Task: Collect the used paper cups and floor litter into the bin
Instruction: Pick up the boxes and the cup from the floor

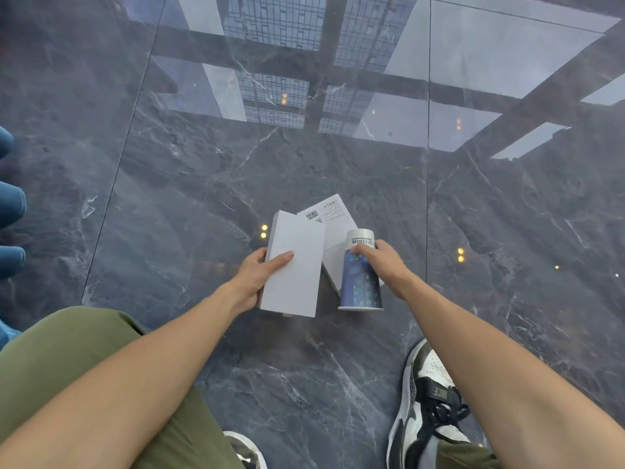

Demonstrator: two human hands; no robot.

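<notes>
My left hand grips a plain white flat box by its left edge, thumb on top, lifted a little off the floor. A second white box, printed with a barcode and small text, lies partly under the first box and behind the cup. My right hand is closed round a blue patterned paper cup with a white band; the cup is upside down, its rim toward me, just above or on the floor. No bin is in view.
Glossy dark grey marble floor reflects a window grid and ceiling lights. My olive trouser leg is at lower left, and my black-and-white sneaker at lower right. Blue rounded shapes sit at the left edge.
</notes>
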